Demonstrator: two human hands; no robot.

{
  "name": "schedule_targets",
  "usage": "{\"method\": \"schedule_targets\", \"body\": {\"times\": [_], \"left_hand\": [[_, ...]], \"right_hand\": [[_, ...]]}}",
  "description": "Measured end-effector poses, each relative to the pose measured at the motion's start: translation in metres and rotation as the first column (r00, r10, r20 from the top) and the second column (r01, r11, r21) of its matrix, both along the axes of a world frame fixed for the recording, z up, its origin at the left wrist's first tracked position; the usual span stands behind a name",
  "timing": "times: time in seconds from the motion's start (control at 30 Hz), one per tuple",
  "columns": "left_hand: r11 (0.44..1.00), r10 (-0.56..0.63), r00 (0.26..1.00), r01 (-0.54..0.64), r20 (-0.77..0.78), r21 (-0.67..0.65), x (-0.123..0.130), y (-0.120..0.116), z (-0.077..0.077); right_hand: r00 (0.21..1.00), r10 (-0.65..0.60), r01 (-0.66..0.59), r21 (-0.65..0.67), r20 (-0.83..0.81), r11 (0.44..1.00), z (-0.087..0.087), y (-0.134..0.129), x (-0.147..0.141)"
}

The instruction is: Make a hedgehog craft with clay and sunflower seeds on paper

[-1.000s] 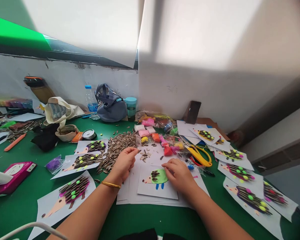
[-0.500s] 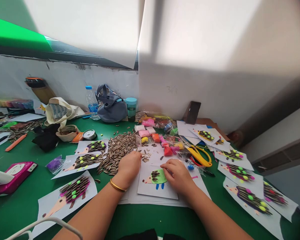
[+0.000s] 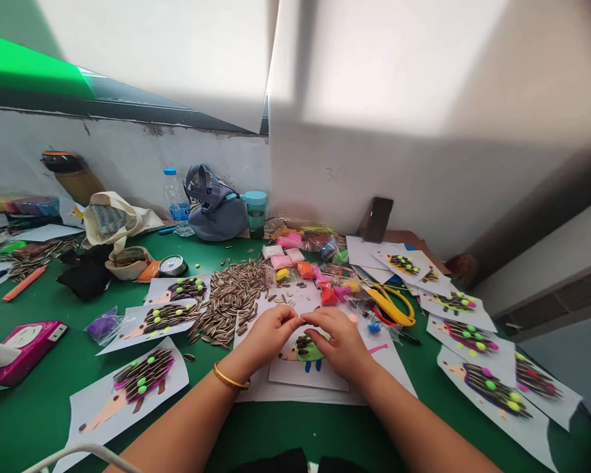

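A white card [image 3: 286, 374] with a green-backed clay hedgehog [image 3: 314, 350] lies on white sheets in front of me. Several sunflower seeds stick to the left part of its green back. My left hand [image 3: 274, 332] is above the card's upper left, fingers pinched together. My right hand [image 3: 335, 338] covers the card's upper right, its fingertips meeting those of my left hand. Both hands are closed on something too small to make out. The seed pile [image 3: 234, 295] lies just left and behind my left hand.
Hedgehog cards lie at the left [image 3: 96, 420] and right [image 3: 497, 407]. Behind the hands are clay packets [image 3: 304, 270] and yellow-handled scissors [image 3: 391, 307]. A pink box [image 3: 29, 348] sits at the far left; a bag [image 3: 217, 210], a cup [image 3: 256, 213] and a phone [image 3: 378, 220] stand by the wall.
My left hand has moved right from the seed pile to meet my right hand. My right hand has shifted slightly left, over the card. The view has shifted a little.
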State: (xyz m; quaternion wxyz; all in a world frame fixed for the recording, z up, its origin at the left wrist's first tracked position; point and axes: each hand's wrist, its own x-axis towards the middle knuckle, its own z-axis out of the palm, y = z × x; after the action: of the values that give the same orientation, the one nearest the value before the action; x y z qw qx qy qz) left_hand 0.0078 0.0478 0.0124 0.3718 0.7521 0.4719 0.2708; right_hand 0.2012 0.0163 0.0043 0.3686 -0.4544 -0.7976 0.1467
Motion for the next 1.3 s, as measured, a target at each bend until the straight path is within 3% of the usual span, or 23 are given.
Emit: {"method": "schedule_targets", "body": {"times": [0.13, 0.33, 0.4, 0.47, 0.53, 0.63, 0.83, 1.3], "left_hand": [[0.987, -0.037, 0.981, 0.066, 0.190, -0.149, 0.007, -0.009, 0.004], [0.975, -0.060, 0.981, 0.097, 0.184, -0.201, 0.005, -0.008, 0.003], [0.985, -0.063, 0.991, 0.081, 0.116, -0.151, 0.003, -0.006, 0.001], [0.999, -0.014, 0.999, 0.012, -0.048, -0.042, 0.000, -0.006, -0.001], [0.997, 0.051, 0.967, -0.036, -0.248, 0.067, -0.002, -0.006, -0.003], [0.993, 0.047, 0.905, 0.005, -0.422, 0.120, -0.005, -0.008, -0.005], [0.988, 0.034, 0.884, 0.041, -0.467, 0.149, -0.003, -0.009, -0.006], [0.986, 0.035, 0.866, 0.052, -0.500, 0.159, -0.001, -0.008, -0.007]], "right_hand": [[0.994, 0.050, -0.052, -0.017, -0.100, 0.998, 0.007, -0.003, -0.003], [0.989, 0.056, -0.064, -0.062, -0.134, 0.996, -0.002, -0.002, 0.008], [0.993, 0.030, -0.040, -0.082, -0.115, 0.996, -0.005, 0.000, 0.013], [0.998, -0.023, 0.016, -0.103, -0.067, 0.995, -0.008, 0.004, 0.019], [0.998, -0.059, 0.060, -0.130, 0.013, 0.990, -0.011, 0.007, 0.023], [0.988, -0.067, 0.088, -0.149, 0.141, 0.985, -0.015, 0.010, 0.025], [0.956, -0.073, 0.110, -0.115, 0.285, 0.987, -0.020, 0.011, 0.020], [0.908, -0.084, 0.083, 0.021, 0.409, 0.996, -0.021, 0.008, 0.010]]}}
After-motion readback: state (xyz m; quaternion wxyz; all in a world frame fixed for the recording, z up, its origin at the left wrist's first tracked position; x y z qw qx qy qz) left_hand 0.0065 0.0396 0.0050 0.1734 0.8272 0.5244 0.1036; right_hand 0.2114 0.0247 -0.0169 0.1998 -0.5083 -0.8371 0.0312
